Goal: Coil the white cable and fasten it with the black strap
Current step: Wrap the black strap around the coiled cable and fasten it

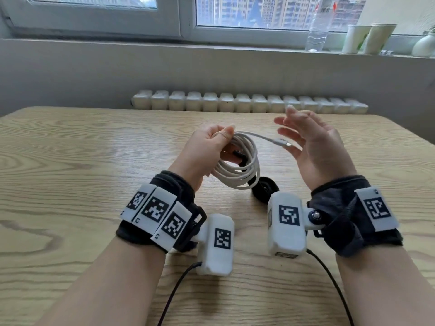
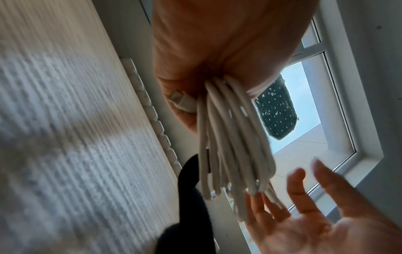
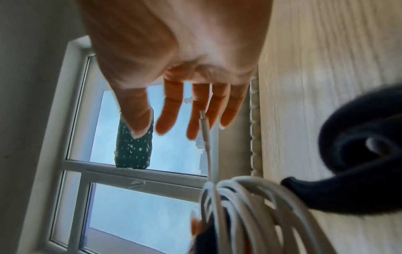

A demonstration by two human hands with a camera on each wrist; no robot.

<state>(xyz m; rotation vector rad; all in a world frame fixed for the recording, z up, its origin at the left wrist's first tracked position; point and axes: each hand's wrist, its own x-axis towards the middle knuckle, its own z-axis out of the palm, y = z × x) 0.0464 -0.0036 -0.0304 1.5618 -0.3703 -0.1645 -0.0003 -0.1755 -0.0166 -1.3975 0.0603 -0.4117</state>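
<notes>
The left hand [image 1: 207, 149] held the coiled white cable [image 1: 237, 165] above the counter [image 1: 70, 172]; the right hand [image 1: 315, 149] hovered wide, empty. The loose plug end [image 1: 282, 142] could spring out, loosening the coil before the black strap [image 1: 263, 188] wraps it.

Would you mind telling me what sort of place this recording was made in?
Probably an upper-floor flat or office: a wooden table against a window facing high-rise blocks, a radiator beneath the sill, paper cups on it.
</notes>
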